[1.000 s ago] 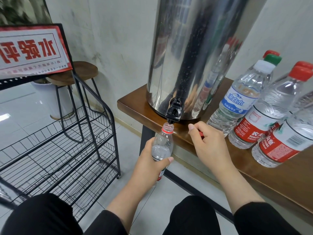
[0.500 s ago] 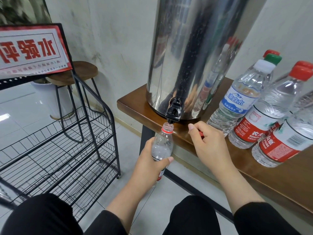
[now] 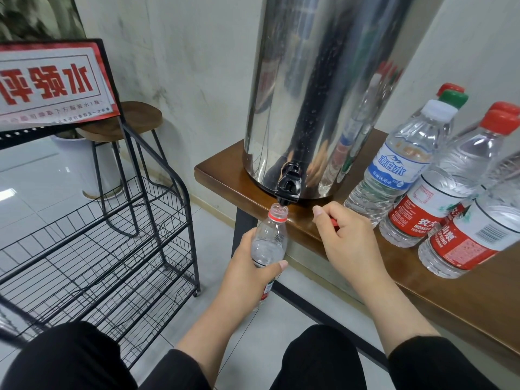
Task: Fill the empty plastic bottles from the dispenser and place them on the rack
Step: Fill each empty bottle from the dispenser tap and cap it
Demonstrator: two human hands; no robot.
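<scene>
Your left hand (image 3: pixel 250 266) grips the uncapped bottle (image 3: pixel 270 237) just under the dispenser tap (image 3: pixel 288 185), your right hand (image 3: pixel 347 237) pinches a red cap (image 3: pixel 334 221) beside the table edge (image 3: pixel 304 226), wire rack (image 3: pixel 98 235) well left of tap.

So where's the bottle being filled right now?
Near the middle of the head view, the bottle is gripped by the left hand, its mouth just under the dispenser's black tap.

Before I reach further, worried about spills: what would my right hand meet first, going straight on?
Probably the black tap: the right hand points up-left toward it. Depth is unclear.
</scene>
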